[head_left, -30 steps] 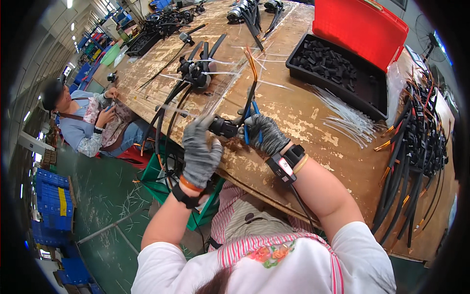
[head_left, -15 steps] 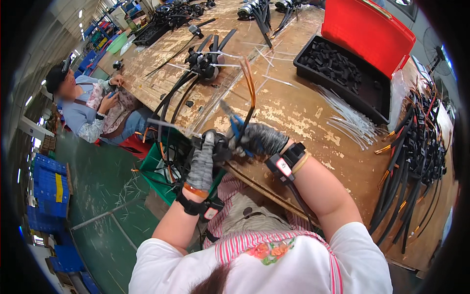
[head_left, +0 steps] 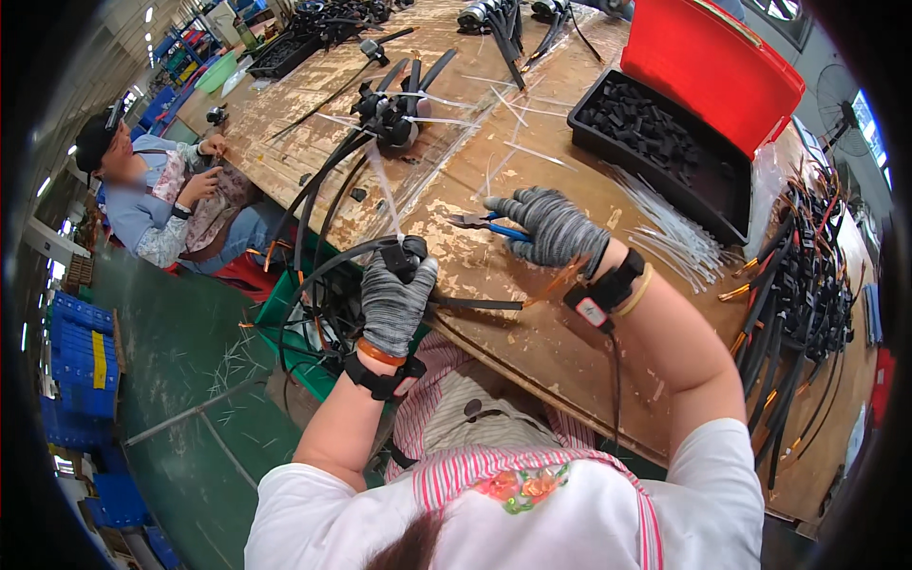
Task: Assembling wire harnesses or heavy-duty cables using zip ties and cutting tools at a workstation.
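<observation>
At the table's front edge, my left hand [head_left: 397, 302], in a grey striped glove, is closed around a black cable [head_left: 483, 304] with a small black block [head_left: 397, 260] on it. A white cable tie [head_left: 384, 185] stands up from that block, its long tail pointing away from me. Bare copper strands [head_left: 560, 277] fan out at the cable's right end, below my right wrist. My right hand [head_left: 560, 230], gloved alike, grips blue-handled cutting pliers [head_left: 507, 231]; their jaws point left, apart from the cable tie.
A black tray [head_left: 575, 131] of small black blocks, with a red lid [head_left: 708, 71], stands at the back right. Loose white cable ties [head_left: 665, 239] and a cable pile [head_left: 803, 285] lie nearby. A tied cable bundle [head_left: 394, 119] lies ahead. A green crate [head_left: 269, 323] and a seated person [head_left: 171, 190] are left.
My hands have moved apart: the right one went right with the pliers. The cable's copper end, upright before, now points right. The cable tie's tail swung from leftward to upright.
</observation>
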`<state>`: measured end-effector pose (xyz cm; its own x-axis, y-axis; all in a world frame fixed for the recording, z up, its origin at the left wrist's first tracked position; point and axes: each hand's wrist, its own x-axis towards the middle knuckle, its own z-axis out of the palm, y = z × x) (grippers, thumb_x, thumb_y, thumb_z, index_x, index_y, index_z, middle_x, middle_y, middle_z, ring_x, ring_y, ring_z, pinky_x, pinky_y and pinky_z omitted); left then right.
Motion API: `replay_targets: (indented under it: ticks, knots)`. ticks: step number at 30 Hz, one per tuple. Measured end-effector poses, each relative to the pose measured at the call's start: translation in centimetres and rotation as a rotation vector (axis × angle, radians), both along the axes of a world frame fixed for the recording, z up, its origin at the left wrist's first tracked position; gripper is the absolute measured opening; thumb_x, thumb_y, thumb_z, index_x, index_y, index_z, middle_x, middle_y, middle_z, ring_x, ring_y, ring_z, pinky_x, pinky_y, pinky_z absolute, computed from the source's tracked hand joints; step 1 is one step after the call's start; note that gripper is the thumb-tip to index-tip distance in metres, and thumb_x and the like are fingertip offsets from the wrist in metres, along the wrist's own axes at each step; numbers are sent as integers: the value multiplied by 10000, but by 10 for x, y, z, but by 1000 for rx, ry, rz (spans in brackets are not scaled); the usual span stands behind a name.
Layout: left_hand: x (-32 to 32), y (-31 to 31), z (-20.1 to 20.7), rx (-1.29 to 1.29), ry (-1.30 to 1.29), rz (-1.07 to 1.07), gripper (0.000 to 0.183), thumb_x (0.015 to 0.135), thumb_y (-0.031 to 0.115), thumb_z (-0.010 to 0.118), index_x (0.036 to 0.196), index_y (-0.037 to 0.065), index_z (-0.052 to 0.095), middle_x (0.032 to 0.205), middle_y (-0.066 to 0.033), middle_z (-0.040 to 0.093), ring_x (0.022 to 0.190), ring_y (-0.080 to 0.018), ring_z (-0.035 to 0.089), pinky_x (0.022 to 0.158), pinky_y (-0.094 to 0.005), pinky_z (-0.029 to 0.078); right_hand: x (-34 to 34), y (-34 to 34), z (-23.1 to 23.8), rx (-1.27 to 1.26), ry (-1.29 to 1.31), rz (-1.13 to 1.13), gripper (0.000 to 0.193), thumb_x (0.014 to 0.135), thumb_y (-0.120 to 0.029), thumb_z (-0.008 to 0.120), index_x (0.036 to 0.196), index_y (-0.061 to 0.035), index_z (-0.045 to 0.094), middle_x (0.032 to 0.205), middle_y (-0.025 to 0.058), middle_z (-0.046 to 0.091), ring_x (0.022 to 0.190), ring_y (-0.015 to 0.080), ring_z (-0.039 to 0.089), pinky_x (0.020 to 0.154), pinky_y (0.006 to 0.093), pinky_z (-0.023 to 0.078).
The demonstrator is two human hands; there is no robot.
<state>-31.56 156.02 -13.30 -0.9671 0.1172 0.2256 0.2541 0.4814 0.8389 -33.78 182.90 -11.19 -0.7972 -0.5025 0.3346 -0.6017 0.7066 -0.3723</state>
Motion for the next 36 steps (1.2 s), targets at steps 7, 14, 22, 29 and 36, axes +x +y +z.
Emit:
replay_targets:
  ticks: [7, 14, 22, 29, 36]
  knots:
    - [0, 15, 10, 5, -24, -64, 196, 815, 90, 679, 981, 55, 583, 817, -21, 601, 738, -122, 563, 698, -274, 468, -6, 17, 39, 409, 1, -33, 535, 748, -270, 657, 1243, -97, 550, 989, 125, 605, 951, 315, 571, 816, 424, 462]
    - [-3, 12, -4, 159, -5, -48, 244, 755, 150, 727, 949, 51, 616, 758, -53, 624, 667, -175, 596, 653, -303, 495, -7, -9, 60, 475, 27, 2, 542, 758, -305, 634, 1259, -119, 543, 1033, 126, 591, 986, 305, 562, 835, 438, 454]
    - [-2, 15, -2, 56, 58, -31, 272, 739, 176, 747, 941, 50, 615, 757, -67, 626, 679, -211, 610, 661, -336, 502, -16, -44, 48, 484, 146, 16, 510, 762, -295, 629, 1241, -133, 561, 948, 110, 573, 892, 300, 554, 785, 423, 452]
    - [-3, 14, -5, 104, 7, -21, 273, 737, 167, 749, 947, 51, 619, 765, -69, 635, 686, -204, 618, 670, -324, 507, -19, -55, 62, 444, -313, -19, 368, 822, -295, 629, 1150, -128, 628, 864, 135, 654, 819, 315, 637, 724, 411, 503]
    - [-2, 19, 1, 135, -5, -55, 253, 766, 124, 723, 974, 50, 599, 796, -39, 617, 708, -159, 585, 681, -296, 492, -17, -47, 54, 319, -245, -12, 388, 847, -363, 618, 1148, -119, 634, 975, 138, 673, 895, 324, 636, 793, 415, 496]
